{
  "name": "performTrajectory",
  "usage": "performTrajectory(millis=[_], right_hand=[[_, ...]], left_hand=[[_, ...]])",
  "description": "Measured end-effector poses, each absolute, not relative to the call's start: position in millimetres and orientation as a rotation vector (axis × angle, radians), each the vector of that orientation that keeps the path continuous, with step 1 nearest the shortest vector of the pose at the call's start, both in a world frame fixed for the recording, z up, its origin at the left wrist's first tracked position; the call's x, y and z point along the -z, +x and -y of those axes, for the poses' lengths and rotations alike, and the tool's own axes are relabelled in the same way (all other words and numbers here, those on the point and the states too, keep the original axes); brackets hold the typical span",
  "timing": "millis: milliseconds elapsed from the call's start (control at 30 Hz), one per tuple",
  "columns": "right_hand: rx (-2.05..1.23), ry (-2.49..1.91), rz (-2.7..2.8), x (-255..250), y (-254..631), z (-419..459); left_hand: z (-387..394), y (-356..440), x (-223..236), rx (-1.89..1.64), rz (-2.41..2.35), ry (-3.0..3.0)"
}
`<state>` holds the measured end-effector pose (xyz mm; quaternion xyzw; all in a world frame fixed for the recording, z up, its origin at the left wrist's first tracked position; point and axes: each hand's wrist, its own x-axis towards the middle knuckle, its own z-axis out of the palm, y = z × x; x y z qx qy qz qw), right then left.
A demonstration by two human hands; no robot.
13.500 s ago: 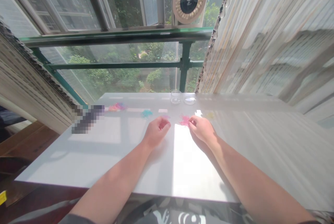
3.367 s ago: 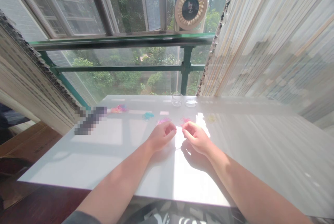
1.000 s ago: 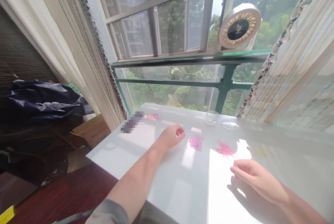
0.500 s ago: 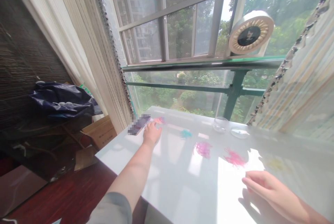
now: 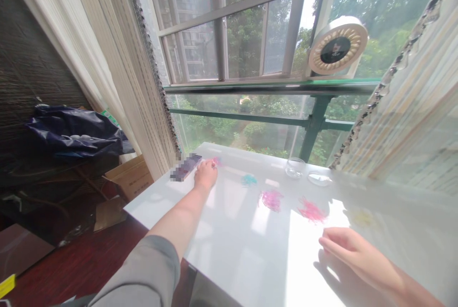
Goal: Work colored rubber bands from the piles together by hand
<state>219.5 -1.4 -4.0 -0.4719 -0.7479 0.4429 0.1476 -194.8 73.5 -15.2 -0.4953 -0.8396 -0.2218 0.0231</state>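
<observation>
My left hand is stretched to the far left of the white table. Its fingers are drawn together at a small pink heap of thin strands, partly covered by the hand; any strand in the fingers is too small to make out. Close beside that hand lies a phone, partly blurred out. My right hand hovers over the sunlit near right, thumb and fingers pressed together, their contents hidden. Nearest to it is a red heap of strands. Further heaps are teal, magenta and pale yellow.
A clear round container and a shallow clear dish stand at the table's back edge. Behind them are a green railing and a window with a round white fan. Left of the table sits a cardboard box.
My left hand's fingers were more spread and are now drawn together at the pink heap. The whole view has shifted slightly; my right hand keeps its closed pose.
</observation>
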Motion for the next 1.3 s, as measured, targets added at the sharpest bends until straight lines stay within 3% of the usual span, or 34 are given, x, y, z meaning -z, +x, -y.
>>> performTrajectory(millis=[700, 967, 1300], right_hand=[[-1.251, -1.334, 2.224, -19.4, 214.9, 13.0], [-1.226, -1.324, 2.225, -6.1, 219.0, 4.5], [-1.239, -1.304, 2.179, -7.5, 218.3, 6.6]], left_hand=[[-77.8, -197.5, 15.3, 0.717, 2.618, -1.481], [-78.0, -198.3, 16.4, 0.72, 2.614, -1.473], [-75.0, -199.3, 15.6, 0.93, 2.522, -1.603]])
